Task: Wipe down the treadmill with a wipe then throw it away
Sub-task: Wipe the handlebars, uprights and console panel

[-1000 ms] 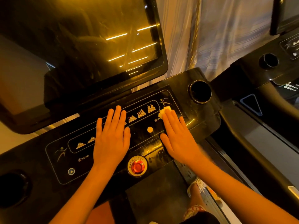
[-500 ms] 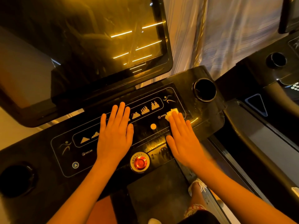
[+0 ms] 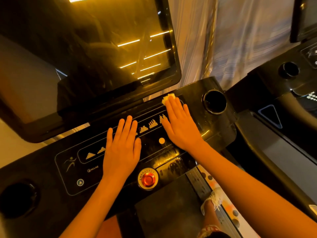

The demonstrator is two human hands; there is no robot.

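Warm amber light is tinting the whole view, and the overall level is reading dim. Ceiling strip lights are reflecting as bright streaks in the glossy screen (image 3: 120,48). Glare is glinting off the wet-looking console (image 3: 171,162). The curtain (image 3: 240,40) is showing paler, bluish light. Wide-angle distortion is bending straight edges toward the corners. Dark recesses are losing detail. Focus is appearing fairly sharp.

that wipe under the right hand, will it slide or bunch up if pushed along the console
The wipe looks crumpled where it pokes out past the right hand, so it is probably limp and would flop if lifted. It seems thin, so likely very light. On the glossy console it should slide under flat fingers, though it may bunch.
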